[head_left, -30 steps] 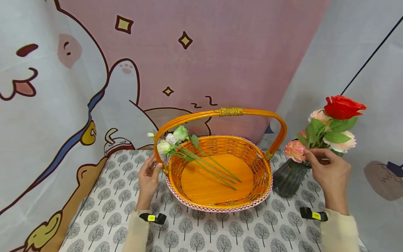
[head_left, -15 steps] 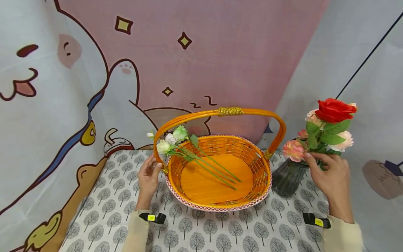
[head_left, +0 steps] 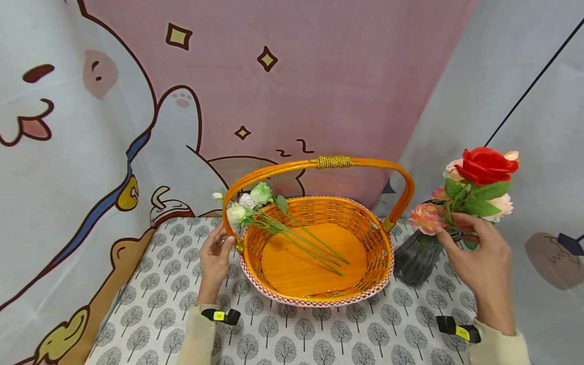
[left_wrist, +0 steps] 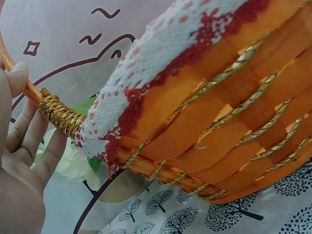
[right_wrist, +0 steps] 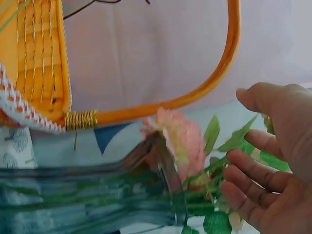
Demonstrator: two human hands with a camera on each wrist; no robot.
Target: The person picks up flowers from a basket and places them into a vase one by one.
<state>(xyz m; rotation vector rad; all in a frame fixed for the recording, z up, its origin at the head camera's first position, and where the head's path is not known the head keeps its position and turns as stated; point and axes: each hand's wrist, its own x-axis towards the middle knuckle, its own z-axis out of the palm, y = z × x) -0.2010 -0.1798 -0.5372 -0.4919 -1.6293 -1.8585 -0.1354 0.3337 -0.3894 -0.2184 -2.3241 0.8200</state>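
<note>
My left hand (head_left: 215, 256) grips the left foot of the handle (head_left: 335, 161) of an orange woven basket (head_left: 388, 284), thumb in front and fingers behind. In the left wrist view, gold cord (left_wrist: 61, 113) wraps that foot beside the hand. My right hand (head_left: 485, 256) is at the mouth of a dark glass vase (head_left: 417, 258), its fingers among the stems. The right wrist view shows these fingers (right_wrist: 253, 183) spread loosely and apart from the thumb. The vase holds artificial flowers: a red rose (head_left: 487, 167), a pink bloom (head_left: 426, 219) and pale ones.
Pale green and white flowers (head_left: 261, 193) lie across the basket's left rim, their stems inside. A tree-print cloth (head_left: 305, 329) covers the table. A cartoon-print curtain (head_left: 356, 91) hangs behind. The vase leans close to the basket's right side.
My right hand has shifted slightly down and its fingers have spread among the stems. The red rose and neighbouring blooms have moved left and lower. The left hand and basket stay put.
</note>
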